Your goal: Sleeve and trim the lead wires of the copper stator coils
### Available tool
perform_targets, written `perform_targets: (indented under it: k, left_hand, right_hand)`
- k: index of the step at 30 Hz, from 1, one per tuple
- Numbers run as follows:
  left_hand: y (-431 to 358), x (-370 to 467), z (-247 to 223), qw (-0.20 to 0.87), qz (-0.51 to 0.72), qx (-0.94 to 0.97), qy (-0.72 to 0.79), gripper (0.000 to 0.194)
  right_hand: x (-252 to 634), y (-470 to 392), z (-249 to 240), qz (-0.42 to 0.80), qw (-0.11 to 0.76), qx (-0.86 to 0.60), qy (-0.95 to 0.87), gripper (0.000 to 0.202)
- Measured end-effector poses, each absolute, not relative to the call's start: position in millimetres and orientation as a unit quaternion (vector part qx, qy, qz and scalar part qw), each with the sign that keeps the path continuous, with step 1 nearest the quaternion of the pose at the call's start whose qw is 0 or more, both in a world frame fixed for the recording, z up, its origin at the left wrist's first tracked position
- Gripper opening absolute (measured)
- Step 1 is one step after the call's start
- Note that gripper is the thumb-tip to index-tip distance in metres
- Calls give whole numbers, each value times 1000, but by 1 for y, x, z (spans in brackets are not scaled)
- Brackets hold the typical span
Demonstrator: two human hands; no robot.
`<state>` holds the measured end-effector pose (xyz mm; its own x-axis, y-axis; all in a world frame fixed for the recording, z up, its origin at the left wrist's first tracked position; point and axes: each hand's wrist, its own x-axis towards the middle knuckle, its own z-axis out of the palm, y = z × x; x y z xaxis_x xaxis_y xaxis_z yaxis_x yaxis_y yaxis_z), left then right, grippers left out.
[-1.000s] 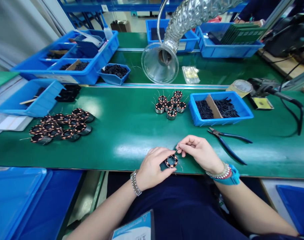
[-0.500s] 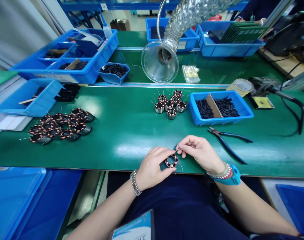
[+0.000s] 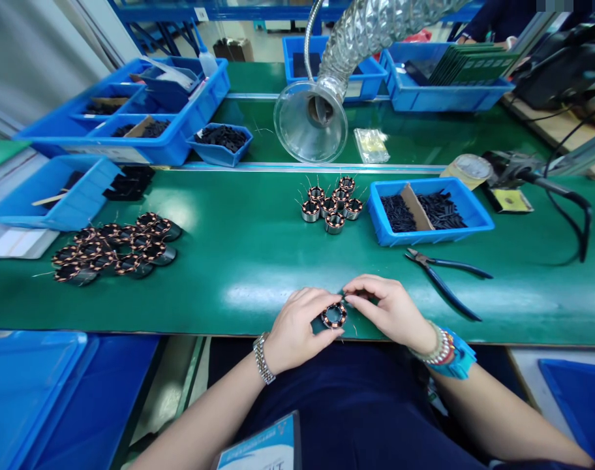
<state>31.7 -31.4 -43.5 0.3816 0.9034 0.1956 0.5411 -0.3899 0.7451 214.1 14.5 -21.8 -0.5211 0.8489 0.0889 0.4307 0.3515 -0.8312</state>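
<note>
Near the front edge of the green bench, my left hand (image 3: 305, 323) grips a copper-wound motor stator (image 3: 334, 316) between thumb and fingers, its ring opening facing up. My right hand (image 3: 388, 305) is closed in a pinch at the stator's upper right rim, where a thin wire lead was visible a moment before; the fingertips now hide most of it. Another loose lead sticks out at the stator's lower right. Farther back stands a small group of stators (image 3: 335, 223) with upright wire ends. A larger cluster of stators (image 3: 131, 263) sits at the left.
Diagonal cutting pliers (image 3: 444, 281) lie open to the right of my hands. Behind them is a blue bin (image 3: 432, 236) of black sleeve pieces, split by a cardboard divider. A fume extractor hood (image 3: 311, 124) hangs over the back. Blue trays (image 3: 165, 147) stand at the left.
My right hand has turned and its fingertips have moved down onto the stator's rim, over the wire lead. My left hand keeps its hold; the view has shifted slightly.
</note>
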Motion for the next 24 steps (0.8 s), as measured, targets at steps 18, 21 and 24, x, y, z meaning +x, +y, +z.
perform_targets:
  k: [18, 21, 24]
  left_hand:
    - [-30, 31, -45, 293, 301, 782, 461, 39]
    - [-30, 31, -45, 294, 302, 782, 458, 39]
    - [-31, 31, -45, 293, 303, 782, 460, 39]
  right_hand:
    - [213, 14, -27, 298, 300, -368, -828, 10]
    - [212, 14, -29, 239, 308, -327, -861, 10]
    - [215, 15, -29, 210, 282, -301, -887, 9]
